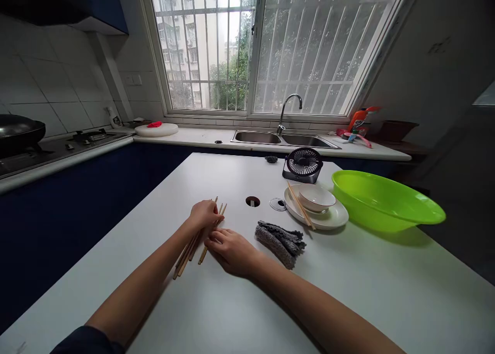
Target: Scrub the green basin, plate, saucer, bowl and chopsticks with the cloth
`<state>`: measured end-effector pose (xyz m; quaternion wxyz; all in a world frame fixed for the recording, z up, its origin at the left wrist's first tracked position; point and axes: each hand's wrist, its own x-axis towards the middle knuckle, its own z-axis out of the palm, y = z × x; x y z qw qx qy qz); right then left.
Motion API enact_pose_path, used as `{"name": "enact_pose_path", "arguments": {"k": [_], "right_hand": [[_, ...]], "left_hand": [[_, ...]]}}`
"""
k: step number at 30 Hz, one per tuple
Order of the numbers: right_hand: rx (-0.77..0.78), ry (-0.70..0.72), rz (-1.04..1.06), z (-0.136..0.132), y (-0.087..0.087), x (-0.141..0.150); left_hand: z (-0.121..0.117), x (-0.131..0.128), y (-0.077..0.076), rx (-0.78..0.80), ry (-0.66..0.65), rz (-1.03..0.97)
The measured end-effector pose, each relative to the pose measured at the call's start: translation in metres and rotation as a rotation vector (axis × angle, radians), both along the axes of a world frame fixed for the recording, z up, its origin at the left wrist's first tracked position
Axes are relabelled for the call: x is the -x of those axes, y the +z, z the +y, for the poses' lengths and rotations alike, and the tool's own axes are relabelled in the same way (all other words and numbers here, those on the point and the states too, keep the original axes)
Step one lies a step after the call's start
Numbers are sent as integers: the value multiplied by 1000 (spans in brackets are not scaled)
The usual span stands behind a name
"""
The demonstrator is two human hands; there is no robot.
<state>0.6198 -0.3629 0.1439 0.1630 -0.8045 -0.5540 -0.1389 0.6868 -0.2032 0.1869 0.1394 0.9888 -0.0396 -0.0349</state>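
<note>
Several wooden chopsticks (187, 257) lie in a loose, slanting bunch on the white table (162, 302). My left hand (203, 214) is closed over their far part, fingers curled down around them; the tips stick out beyond it. Just nearer and to the right, my right hand (233, 252) pinches at the chopsticks on the bunch's right side, with its fingertips partly hidden. A folded grey cloth (279, 242) rests to the right of my right hand. Beyond it, a white plate (336, 217) carries a white bowl (317, 197) and another pair of chopsticks (300, 205).
A green basin (386, 202) stands at the table's right edge, with a small black fan (303, 164) behind the plate. A dark scrubber (271, 159) lies near the far edge. The tabletop has a round hole (252, 202) beside a metal ring (277, 204). A sink (257, 137) is beyond.
</note>
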Motion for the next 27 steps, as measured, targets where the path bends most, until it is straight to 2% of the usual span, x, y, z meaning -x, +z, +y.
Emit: {"name": "enact_pose_path", "arguments": {"k": [19,23,27], "right_hand": [[100,25,-135,0,8,3],[95,38,-133,0,10,4],[57,21,-134,-1,16,8]], "left_hand": [[-15,3,-2,-45,132,3],[-14,3,-2,26,150,11],[-7,-2,3,191,178,41]]}}
